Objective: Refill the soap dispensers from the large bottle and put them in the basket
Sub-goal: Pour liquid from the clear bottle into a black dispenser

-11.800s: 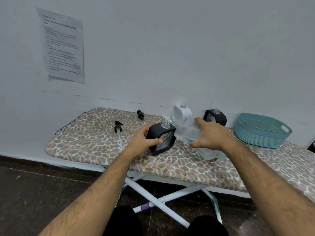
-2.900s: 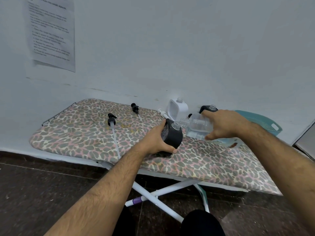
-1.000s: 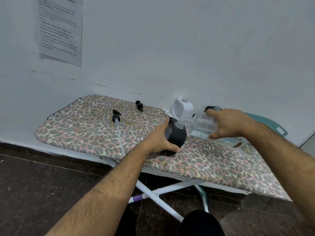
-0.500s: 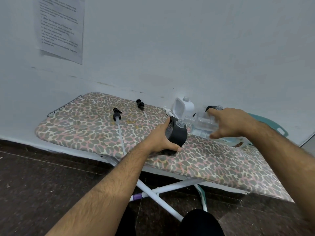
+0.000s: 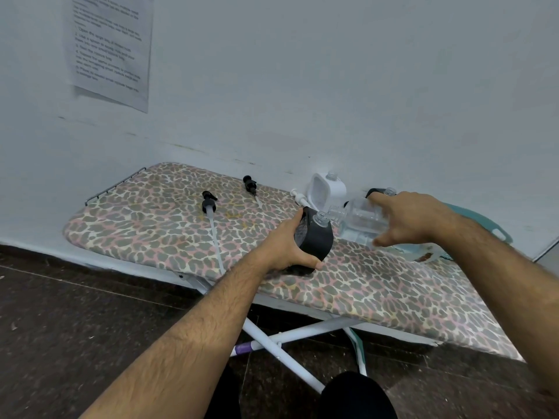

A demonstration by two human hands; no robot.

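Left hand [image 5: 287, 246] grips black dispenser [image 5: 314, 237]; right hand [image 5: 414, 219] tilts clear bottle [image 5: 357, 219]

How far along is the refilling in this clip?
Done: all three pumps are off; two black pumps and a white pump lie on the ironing board.
In hand: the left hand tilts a black dispenser while the right hand holds the clear bottle at its neck.
Left: the white dispenser and another black one stand uncapped by the wall; nothing shows in the visible part of the basket.
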